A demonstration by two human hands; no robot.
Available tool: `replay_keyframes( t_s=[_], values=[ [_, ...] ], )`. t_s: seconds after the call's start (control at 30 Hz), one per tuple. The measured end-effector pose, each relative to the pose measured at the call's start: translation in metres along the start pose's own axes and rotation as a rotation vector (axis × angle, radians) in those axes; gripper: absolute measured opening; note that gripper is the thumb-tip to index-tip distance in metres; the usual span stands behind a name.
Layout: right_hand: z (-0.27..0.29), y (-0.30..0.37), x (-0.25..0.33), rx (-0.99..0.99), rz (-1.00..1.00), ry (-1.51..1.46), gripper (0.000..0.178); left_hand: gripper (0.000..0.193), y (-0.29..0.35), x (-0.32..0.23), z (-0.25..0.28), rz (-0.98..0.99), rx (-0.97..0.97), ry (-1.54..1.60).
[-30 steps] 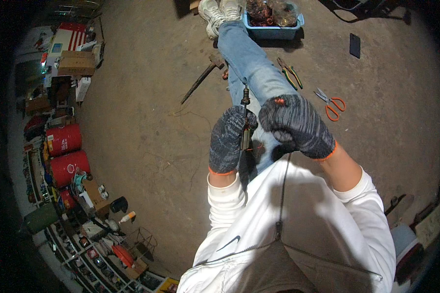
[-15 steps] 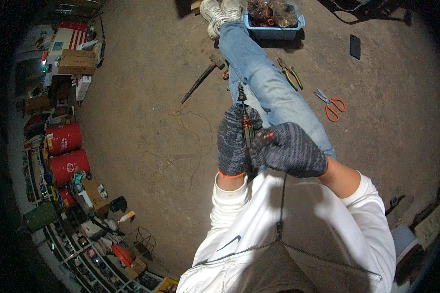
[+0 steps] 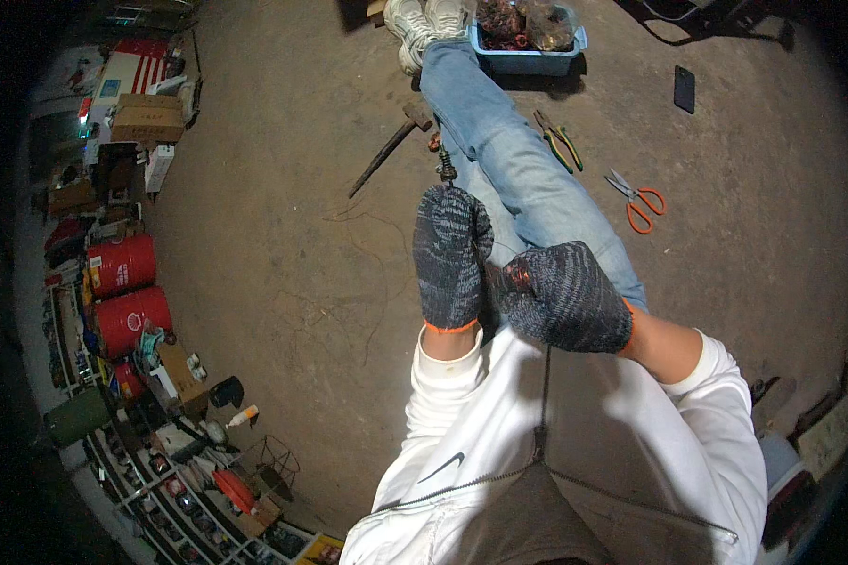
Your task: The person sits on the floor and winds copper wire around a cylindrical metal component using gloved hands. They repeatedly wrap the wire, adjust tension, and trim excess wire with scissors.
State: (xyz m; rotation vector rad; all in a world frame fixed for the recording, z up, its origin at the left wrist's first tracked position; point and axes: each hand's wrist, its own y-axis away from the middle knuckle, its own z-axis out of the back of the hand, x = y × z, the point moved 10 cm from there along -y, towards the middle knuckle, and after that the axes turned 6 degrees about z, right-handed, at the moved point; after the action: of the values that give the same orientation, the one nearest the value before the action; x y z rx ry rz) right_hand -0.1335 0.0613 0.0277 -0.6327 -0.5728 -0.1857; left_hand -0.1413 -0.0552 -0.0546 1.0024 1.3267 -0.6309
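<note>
Our left hand (image 3: 452, 259), in a grey knit glove, is clenched around a dark metal shaft (image 3: 447, 169), whose ribbed tip pokes out past the knuckles. Our right hand (image 3: 567, 297), gloved alike, is curled just beside it, a reddish spot (image 3: 517, 273) at its thumb; we cannot tell whether it grips anything. On the floor (image 3: 283, 188) near our jeans (image 3: 499, 137) lie a hammer (image 3: 383, 158), pliers (image 3: 559, 143) and orange-handled scissors (image 3: 641, 209).

Metal piece (image 3: 447, 168) partly hidden by left hand (image 3: 450, 252), shoes (image 3: 410, 36) cropped

White jacket (image 3: 495, 424) part shadowed; corners black (fisheye).
</note>
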Motion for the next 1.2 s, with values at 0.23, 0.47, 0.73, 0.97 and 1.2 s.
replay_keyframes(
  t_s=[0.23, 0.47, 0.73, 0.97, 1.2],
  values=[
    [-0.009, 0.007, -0.037, 0.074, -0.304, -0.149, 0.018, 0.025, -0.009, -0.015, 0.007, -0.394, -0.009, -0.659],
    [0.016, 0.026, -0.072, 0.153, -0.448, -0.067, 0.024, 0.034, -0.006, 0.019, 0.017, 0.168, 0.115, 0.391],
    [0.032, -0.015, -0.054, 0.038, -0.235, 0.004, 0.030, 0.061, 0.012, 0.000, 0.024, 0.136, 0.053, 0.221],
    [0.036, -0.024, -0.028, -0.025, 0.110, 0.190, 0.029, 0.051, 0.014, -0.013, 0.031, 0.043, 0.233, 0.131],
    [0.079, 0.003, -0.095, -0.245, -0.590, -0.535, 0.029, 0.031, 0.014, -0.003, 0.056, -0.192, 0.022, -0.570]
  ],
)
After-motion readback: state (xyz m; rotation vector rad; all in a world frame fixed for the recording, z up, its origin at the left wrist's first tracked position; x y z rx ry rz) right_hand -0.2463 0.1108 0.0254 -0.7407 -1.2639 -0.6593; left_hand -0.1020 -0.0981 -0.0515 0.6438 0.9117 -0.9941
